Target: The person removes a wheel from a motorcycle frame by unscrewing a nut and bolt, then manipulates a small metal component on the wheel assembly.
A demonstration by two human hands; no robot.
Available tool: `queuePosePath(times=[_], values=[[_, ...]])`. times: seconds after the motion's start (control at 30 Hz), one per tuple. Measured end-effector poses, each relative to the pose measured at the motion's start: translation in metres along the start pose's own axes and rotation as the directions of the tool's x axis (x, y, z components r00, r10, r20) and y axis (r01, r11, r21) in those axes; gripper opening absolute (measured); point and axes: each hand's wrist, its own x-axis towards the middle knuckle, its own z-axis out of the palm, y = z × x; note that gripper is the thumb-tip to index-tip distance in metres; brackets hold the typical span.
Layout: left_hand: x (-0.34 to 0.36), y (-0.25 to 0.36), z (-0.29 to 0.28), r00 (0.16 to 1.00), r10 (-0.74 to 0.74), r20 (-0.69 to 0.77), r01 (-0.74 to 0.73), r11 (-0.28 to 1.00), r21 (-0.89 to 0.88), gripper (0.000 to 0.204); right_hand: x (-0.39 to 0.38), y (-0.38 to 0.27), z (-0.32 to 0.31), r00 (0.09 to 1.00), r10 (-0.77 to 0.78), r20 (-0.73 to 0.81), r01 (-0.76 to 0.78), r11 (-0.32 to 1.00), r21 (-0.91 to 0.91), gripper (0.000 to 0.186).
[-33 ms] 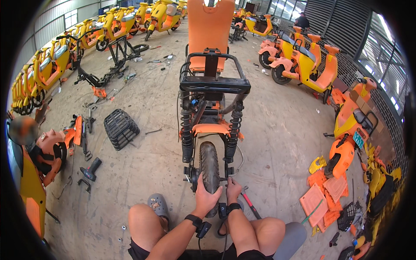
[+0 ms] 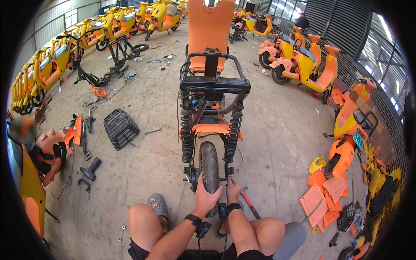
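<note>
Directly ahead stands a partly stripped scooter, its rear wheel point(image 2: 209, 162) toward me between two black spring shock absorbers point(image 2: 235, 123). My left hand point(image 2: 207, 198) grips the near part of the tyre, thumb on its right side and fingers along its left. At the right end of the axle, my right hand point(image 2: 234, 188) is closed with the fingertips pinched together; what they hold is hidden. An orange inner fender point(image 2: 211, 129) sits above the tyre, and a black rear rack point(image 2: 215, 84) tops the frame. Both wrists wear black straps with small devices.
A red-and-black-handled tool point(image 2: 251, 204) lies right of my right hand. On the left floor are a black basket point(image 2: 121, 128), a power tool point(image 2: 90, 169) and a wrench point(image 2: 153, 131). Orange panels point(image 2: 315, 203) pile up at right. Yellow-orange scooters point(image 2: 307, 65) line both sides; a person point(image 2: 302, 21) is far back.
</note>
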Motion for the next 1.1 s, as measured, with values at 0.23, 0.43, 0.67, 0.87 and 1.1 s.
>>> queuePosePath(times=[0.23,0.43,0.67,0.87,1.1], values=[[0.0,-0.004,-0.002,1.0,0.01,-0.006,-0.01,1.0,0.017,0.089,-0.002,-0.005,-0.002,0.999,0.004,0.037,-0.003,1.0,-0.019,0.034],[-0.001,0.002,0.002,0.999,-0.025,0.019,0.026,1.0,-0.016,0.09,0.004,0.002,-0.001,0.998,0.052,-0.037,-0.049,0.996,0.068,0.031],[-0.001,0.004,-0.002,0.999,-0.036,0.017,0.037,0.998,-0.044,0.089,0.001,-0.005,-0.003,0.996,0.085,-0.006,-0.084,0.992,0.089,0.032],[0.0,0.0,0.0,0.998,-0.061,0.023,0.063,0.996,-0.056,0.089,0.007,0.0,-0.004,1.0,-0.013,0.007,0.014,0.998,-0.066,0.032],[0.0,0.006,-0.001,0.997,-0.074,0.031,0.075,0.996,-0.038,0.089,0.01,0.003,-0.005,0.999,0.045,0.026,-0.045,0.999,-0.003,0.032]])
